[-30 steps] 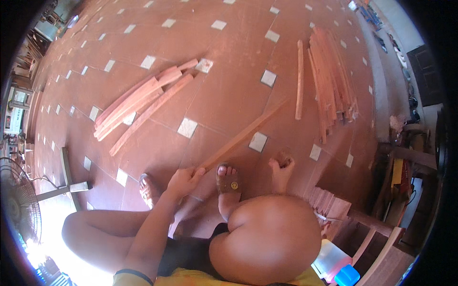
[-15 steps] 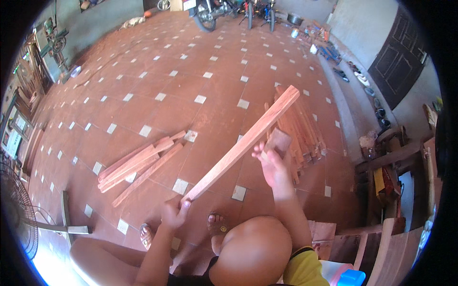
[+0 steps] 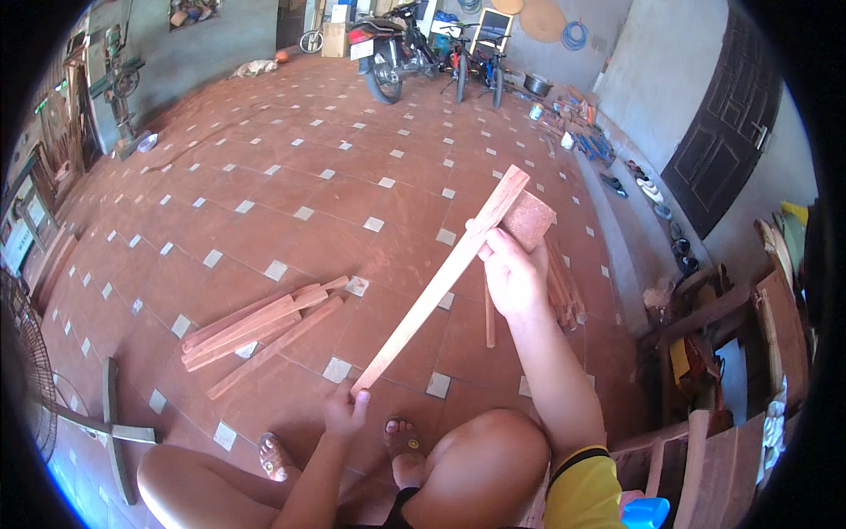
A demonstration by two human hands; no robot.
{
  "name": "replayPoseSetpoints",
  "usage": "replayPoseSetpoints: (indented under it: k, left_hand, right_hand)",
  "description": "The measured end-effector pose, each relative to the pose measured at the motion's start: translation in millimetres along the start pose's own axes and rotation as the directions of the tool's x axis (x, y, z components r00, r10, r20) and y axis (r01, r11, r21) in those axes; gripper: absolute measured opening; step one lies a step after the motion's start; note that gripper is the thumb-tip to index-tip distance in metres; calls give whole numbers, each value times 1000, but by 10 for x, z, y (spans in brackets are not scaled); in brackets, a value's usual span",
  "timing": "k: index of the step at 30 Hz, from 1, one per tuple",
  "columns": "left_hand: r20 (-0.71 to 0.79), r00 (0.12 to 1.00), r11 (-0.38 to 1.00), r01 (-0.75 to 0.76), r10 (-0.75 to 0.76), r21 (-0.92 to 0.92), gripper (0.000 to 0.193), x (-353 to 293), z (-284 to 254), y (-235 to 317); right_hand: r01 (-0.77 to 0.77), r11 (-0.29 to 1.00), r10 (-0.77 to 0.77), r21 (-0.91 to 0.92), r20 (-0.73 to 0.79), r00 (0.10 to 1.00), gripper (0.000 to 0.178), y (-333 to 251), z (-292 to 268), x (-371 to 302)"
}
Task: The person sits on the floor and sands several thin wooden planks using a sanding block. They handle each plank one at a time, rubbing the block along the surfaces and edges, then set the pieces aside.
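Observation:
A long, square-edged wooden stick [image 3: 432,295] slants across in front of me, its far end pointing up and to the right. My left hand [image 3: 346,410] is closed round the near end, thumb along the wood. Farther up, my right hand [image 3: 514,269] grips a reddish-brown rectangular piece of sandpaper [image 3: 529,219], which lies against the stick's right side. The right fingertips reach over the stick near its far end, and the palm hides part of the paper.
Several wooden sticks [image 3: 251,326] lie on the tiled floor at left. Another pile [image 3: 560,286] is partly behind my right hand. A fan [image 3: 31,370] stands at far left, timber [image 3: 731,467] at right. Motorbike [image 3: 388,62] and bicycles [image 3: 480,66] are at the back.
My right hand has moved up and its fingers have closed over the stick, bringing the sandpaper against it. The view has tilted up, showing more of the back wall.

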State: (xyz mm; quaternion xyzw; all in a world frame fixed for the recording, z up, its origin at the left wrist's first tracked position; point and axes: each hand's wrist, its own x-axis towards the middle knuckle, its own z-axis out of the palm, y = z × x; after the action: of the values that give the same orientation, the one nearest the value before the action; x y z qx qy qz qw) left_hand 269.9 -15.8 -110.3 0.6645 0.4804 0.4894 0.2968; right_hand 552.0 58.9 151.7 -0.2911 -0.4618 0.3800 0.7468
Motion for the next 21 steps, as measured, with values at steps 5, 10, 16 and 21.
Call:
replayPoseSetpoints:
  k: [5,10,16,21]
  left_hand:
    - [289,951,992,125,-114,-19,38,26,37,-234]
    - [364,926,973,168,-99,-161,48,21,-21,-131]
    - [240,968,925,158,-76,-346,55,270,-224,-78]
    - [12,999,863,-20,30,-504,59,700,-726,615]
  right_hand:
    - [-33,992,40,-124,55,998,45,67,374,108]
    - [-109,984,110,-143,0,994,56,259,789,6]
    - [-74,965,114,-252,146,983,65,556,957,-396]
    - [-37,912,179,-409,315,932,70,883,922,-662]
